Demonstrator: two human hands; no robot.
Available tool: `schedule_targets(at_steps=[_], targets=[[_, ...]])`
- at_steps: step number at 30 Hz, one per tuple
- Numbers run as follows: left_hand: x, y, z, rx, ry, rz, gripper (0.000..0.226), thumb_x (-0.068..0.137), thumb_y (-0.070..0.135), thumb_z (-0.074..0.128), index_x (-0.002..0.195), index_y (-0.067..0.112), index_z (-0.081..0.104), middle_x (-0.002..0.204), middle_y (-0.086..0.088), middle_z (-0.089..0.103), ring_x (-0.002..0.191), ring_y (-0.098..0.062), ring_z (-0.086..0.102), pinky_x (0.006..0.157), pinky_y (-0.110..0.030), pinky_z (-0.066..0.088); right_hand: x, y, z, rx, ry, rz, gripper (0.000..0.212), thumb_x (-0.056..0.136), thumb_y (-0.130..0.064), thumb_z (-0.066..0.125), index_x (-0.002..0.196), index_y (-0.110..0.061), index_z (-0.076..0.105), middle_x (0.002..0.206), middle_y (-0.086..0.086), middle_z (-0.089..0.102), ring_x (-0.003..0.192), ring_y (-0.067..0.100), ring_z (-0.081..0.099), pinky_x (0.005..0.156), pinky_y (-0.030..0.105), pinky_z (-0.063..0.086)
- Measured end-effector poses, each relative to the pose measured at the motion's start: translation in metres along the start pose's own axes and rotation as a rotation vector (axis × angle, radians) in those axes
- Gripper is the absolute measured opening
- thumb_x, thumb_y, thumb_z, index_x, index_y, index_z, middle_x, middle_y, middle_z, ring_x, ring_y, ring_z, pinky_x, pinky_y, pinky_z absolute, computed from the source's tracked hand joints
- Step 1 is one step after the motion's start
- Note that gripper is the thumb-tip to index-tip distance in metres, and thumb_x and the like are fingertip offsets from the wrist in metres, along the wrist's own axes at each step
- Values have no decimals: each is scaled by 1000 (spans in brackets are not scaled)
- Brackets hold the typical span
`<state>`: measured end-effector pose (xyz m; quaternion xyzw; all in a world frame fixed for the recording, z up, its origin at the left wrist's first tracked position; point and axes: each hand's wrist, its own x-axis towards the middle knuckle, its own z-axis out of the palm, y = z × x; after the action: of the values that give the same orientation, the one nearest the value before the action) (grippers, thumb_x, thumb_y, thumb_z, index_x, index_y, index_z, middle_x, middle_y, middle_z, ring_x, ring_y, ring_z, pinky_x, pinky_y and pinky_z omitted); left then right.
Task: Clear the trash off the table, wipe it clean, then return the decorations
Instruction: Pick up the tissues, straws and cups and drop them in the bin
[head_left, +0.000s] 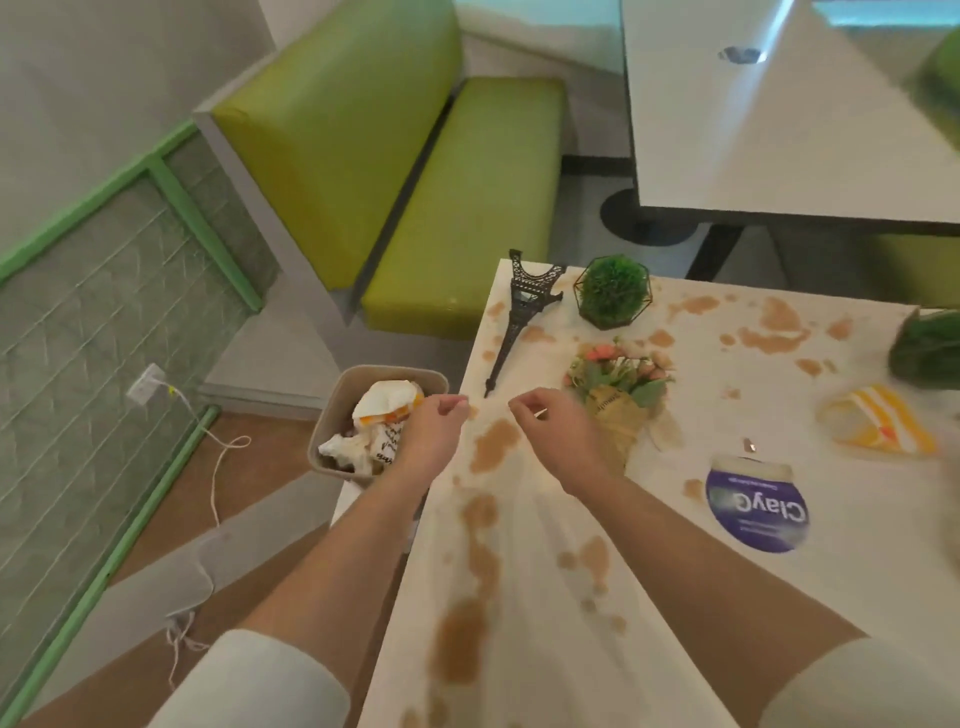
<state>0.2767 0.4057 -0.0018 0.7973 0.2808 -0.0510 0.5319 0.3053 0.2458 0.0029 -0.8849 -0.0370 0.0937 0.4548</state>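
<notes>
Already stuffed with crumpled wrappers, the trash bin (332, 415) stands on the floor just beside the left edge of the stained worktop (519, 597), while more rubbish waits on the right: a yellow-striped paper wrapper (878, 421) and a round purple lid (756, 506) printed with reversed lettering. The left hand (434, 426) hovers over the bin's rim, its grip loosely curled and holding nothing that can be seen; the right hand (553, 426) hangs above the worktop with a narrow, half-curled grip, and whether it pinches some small scrap cannot be told. Clearing looks only partly done. Between the hands and the remaining trash lie the decorations: a black Eiffel Tower model (522, 312) on its side at the left edge, a paper-wrapped flower bouquet (621, 384) just beside the right hand, and a green ball plant in a wire frame (613, 291) behind. A reach across could well drag a forearm through the brown spills (496, 444), or nudge the bouquet into them. The tower, lying so near the edge, might be knocked off toward the bin. The heaped bin may shed wrappers if more is pressed in.
</notes>
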Motion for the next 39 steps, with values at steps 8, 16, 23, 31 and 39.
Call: schedule_targets(at_steps=[8,16,23,31,39], targets=[[-45,73,134,116,-204,101,25,97,34,51,118,24,61,111,7,62,106,-18,58,88,-30,46,-34,69,-126,39,172,197,24,97,-27,54,96,-11,72,87,1,68,79,20,61,62,28,46],[-95,117,265,202,-430,210,27,97,33,52,118,19,64,116,-2,66,102,-23,61,85,-32,47,-74,159,-238,64,317,343,19,93,-21,57,107,-17,69,105,-3,68,92,13,59,67,20,41],[-138,125,361,233,-536,227,24,98,28,52,116,17,62,105,1,65,82,-14,56,64,-20,42,-104,245,-306,21,454,448,25,89,-20,62,114,-15,66,106,3,65,87,15,57,66,25,40],[-165,112,433,258,-615,45,26,95,35,56,117,21,59,122,-5,62,111,-24,61,88,-33,49,-118,318,-347,-194,412,594,45,86,-23,66,129,-18,53,127,5,54,127,28,32,92,44,48],[-182,105,468,162,-686,-123,52,97,31,57,143,16,39,101,0,60,80,-15,57,64,-22,45,-118,340,-363,-291,249,607,56,79,-35,74,125,-19,46,121,4,51,120,26,35,92,44,48]])
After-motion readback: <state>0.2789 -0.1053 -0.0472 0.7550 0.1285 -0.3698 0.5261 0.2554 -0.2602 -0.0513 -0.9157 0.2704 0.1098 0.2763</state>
